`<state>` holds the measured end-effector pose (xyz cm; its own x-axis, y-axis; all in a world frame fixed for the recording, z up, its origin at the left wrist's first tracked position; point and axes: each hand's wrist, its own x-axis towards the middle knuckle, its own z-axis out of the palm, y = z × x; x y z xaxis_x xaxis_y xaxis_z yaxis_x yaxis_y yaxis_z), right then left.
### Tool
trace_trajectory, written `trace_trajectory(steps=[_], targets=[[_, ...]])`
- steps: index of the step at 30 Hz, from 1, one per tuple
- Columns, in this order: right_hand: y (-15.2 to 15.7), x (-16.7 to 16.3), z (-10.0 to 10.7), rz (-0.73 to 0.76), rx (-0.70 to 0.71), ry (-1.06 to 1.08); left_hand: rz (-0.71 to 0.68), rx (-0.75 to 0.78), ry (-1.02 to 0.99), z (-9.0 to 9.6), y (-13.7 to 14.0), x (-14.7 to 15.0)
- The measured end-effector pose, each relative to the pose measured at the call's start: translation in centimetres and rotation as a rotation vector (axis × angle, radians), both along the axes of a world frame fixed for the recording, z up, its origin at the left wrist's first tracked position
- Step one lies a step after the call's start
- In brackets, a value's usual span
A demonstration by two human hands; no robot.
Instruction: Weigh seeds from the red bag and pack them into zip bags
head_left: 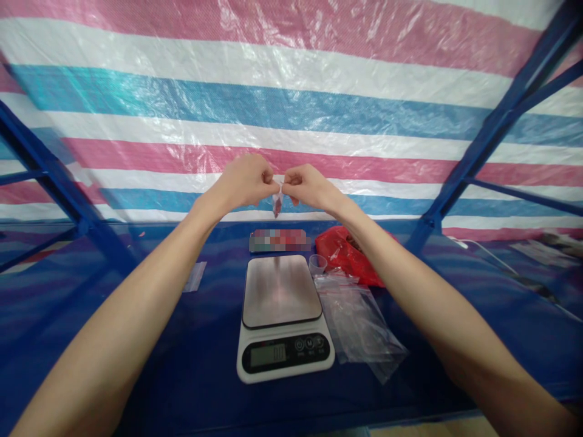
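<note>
Pinched between both hands is a small clear plastic bag (277, 206) with something reddish-brown in its lower end. My left hand (248, 179) grips its top from the left, fingers closed. From the other side my right hand (307, 187) has its fingertips closed on the same top edge. The bag hangs in the air beyond a kitchen scale (282, 294), whose steel plate bears nothing and whose display appears to read 0.0. Right of the scale lie flat clear zip bags (359, 325).
A small clear plastic cup (317, 263) stands by a red plastic bag (334, 246). Behind the scale lies a blurred-out packet (280, 240). Another small clear bag (195, 277) is at left. Blue metal posts (487, 127) flank the striped sheet (273, 73). A white cable (489, 250) runs at right.
</note>
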<state>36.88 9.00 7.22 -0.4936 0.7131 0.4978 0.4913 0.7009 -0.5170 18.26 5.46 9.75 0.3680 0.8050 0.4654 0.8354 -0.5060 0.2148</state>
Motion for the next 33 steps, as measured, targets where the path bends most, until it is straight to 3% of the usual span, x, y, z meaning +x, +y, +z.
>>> trace_trajectory(steps=[3, 9, 11, 16, 18, 22, 28, 33], targets=[[-0.2, -0.4, 0.0, -0.146, 0.083, -0.02, 0.023, 0.007, 0.037, 0.1, 0.0, 0.1], [-0.7, -0.3, -0.4, 0.039, -0.312, 0.13, -0.024, -0.116, 0.052, 0.2, -0.6, 0.3], [-0.4, -0.3, -0.7, -0.018, -0.265, 0.103, 0.028, -0.093, 0.103, 0.2, -0.7, 0.4], [0.4, -0.6, -1.2, -0.131, 0.012, 0.046, 0.105, -0.058, 0.151, 0.1, -0.7, 0.7], [0.3, -0.7, -1.2, -0.1, -0.02, 0.06, 0.085, -0.062, 0.118, 0.1, -0.7, 0.7], [0.3, -0.5, -1.0, 0.009, -0.213, 0.157, 0.044, -0.07, 0.058, 0.3, -0.7, 0.4], [1.0, -0.3, -0.9, -0.02, -0.059, 0.243, 0.1, -0.037, 0.094, 0.3, -0.7, 0.4], [0.6, -0.7, -0.9, 0.098, -0.087, 0.274, 0.089, -0.096, 0.05, 0.2, -0.9, 0.6]])
